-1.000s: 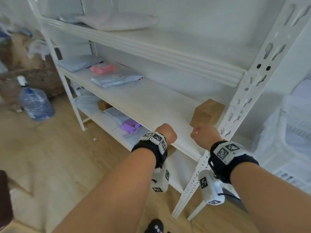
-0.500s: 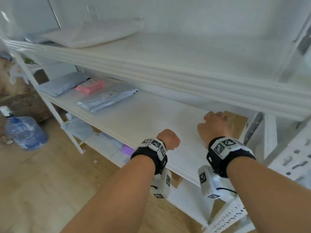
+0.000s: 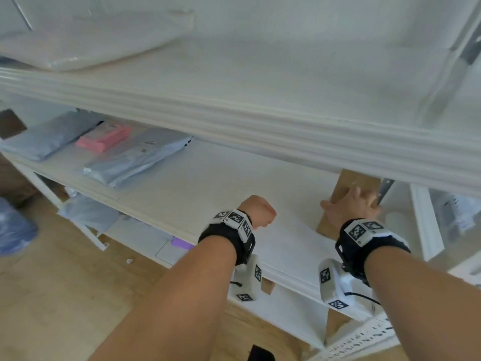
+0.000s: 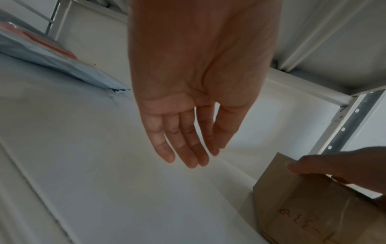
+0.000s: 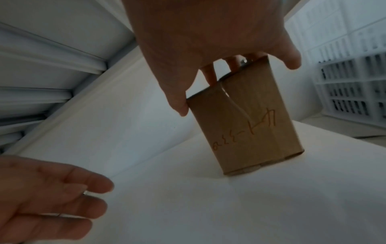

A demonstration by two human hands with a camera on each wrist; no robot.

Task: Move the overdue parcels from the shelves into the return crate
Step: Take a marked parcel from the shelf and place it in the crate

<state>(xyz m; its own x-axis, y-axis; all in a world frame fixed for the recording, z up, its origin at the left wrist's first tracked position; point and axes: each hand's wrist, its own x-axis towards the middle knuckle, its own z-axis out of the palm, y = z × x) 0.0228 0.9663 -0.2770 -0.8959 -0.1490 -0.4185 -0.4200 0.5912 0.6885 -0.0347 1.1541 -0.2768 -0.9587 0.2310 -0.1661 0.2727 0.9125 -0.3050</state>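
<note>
The right hand grips a brown cardboard box at the right end of the middle shelf, thumb on one side, fingers curled over the top edge; the box rests on the shelf with handwriting on its face. The left hand hovers above the shelf, near the box and not touching it, fingers straight and relaxed, holding nothing. Further left on the same shelf lie grey mailer bags and a pink parcel. A white slatted crate stands beyond the shelf's right end
</note>
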